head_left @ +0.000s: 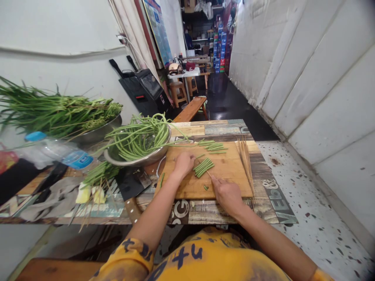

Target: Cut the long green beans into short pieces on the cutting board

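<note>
The step in hand appears to be running a thin skewer point(209, 174) through a row of cut green beans point(203, 168), which lies side by side near the middle of the cutting board point(231, 164). The right hand point(228, 195), over the board's near right part, is closed with the skewer pinched in its fingers, the stick pointing at the row. The left hand point(184, 164), over the board's left part, has its fingers curled beside the row's far left end; whether it grips anything cannot be told.

As a judgement, the next move calls for a straight, steady push, with the row kept flat and the left fingertips out of the point's path.

More cut pieces point(215, 146) lie along the board's far edge, spare skewers point(245, 164) along its right edge, and a metal bowl point(140, 160) of uncut long beans point(137, 136) stands beyond its left corner. A knife point(131, 187) rests left of the board.

How deep the skewer's tip sits is too small to make out. The left fingertips are hard to read, and the right palm is hidden.
</note>
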A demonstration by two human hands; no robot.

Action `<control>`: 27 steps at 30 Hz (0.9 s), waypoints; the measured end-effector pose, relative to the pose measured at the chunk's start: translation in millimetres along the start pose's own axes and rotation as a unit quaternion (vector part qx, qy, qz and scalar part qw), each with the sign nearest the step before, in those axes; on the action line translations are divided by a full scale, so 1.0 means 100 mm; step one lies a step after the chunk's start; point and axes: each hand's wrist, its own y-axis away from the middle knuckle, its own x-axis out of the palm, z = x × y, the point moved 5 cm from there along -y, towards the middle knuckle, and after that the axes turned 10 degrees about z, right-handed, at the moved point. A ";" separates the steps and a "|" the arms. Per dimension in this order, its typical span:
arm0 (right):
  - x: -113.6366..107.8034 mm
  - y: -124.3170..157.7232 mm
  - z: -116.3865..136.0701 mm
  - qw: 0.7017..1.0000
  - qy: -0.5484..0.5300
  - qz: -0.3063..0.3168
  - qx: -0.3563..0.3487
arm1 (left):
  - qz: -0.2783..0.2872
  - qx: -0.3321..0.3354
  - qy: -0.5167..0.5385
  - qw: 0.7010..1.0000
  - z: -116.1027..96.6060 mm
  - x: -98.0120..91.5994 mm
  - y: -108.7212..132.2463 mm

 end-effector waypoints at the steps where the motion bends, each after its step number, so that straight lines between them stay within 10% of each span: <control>1: 0.00 0.00 0.00 1.000 0.000 0.002 0.001 | -0.001 0.001 -0.002 1.000 0.00 0.00 0.00; 27: -0.11 -0.07 0.10 0.999 0.012 0.039 0.007 | -0.006 0.021 -0.026 0.999 -0.03 0.02 0.00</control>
